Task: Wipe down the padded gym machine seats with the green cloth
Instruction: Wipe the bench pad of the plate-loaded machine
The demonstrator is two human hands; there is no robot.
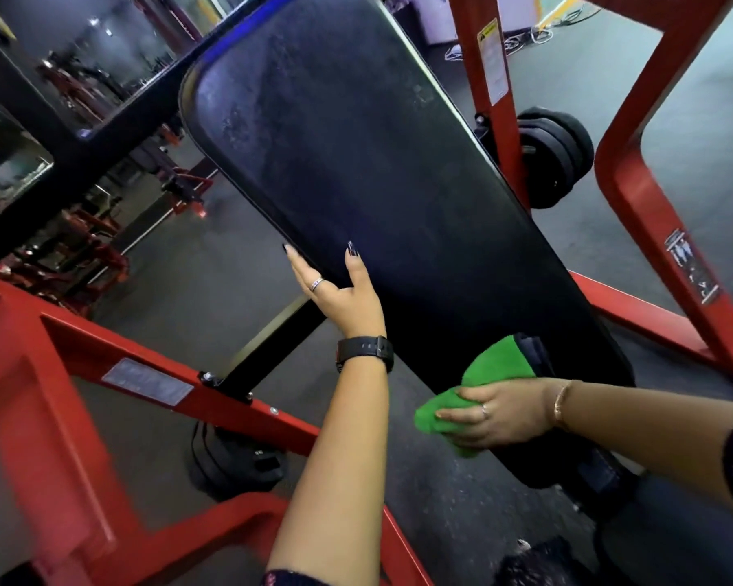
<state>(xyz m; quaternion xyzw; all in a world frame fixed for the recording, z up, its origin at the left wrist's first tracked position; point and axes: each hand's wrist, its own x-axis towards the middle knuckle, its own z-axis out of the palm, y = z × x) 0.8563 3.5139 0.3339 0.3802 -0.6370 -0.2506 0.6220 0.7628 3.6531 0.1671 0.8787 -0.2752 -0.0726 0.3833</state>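
- My right hand (489, 414) bunches the cloth (479, 387) at the pad's (377, 171) near end; soft, light, best held wadded
- My left hand (339, 285) lies flat-fingered along the pad's edge; firm, fixed, smooth

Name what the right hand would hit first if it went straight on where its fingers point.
Probably the left forearm: the right hand, gripping the green cloth, points leftward off the lower edge of the pad. Depth is unclear.
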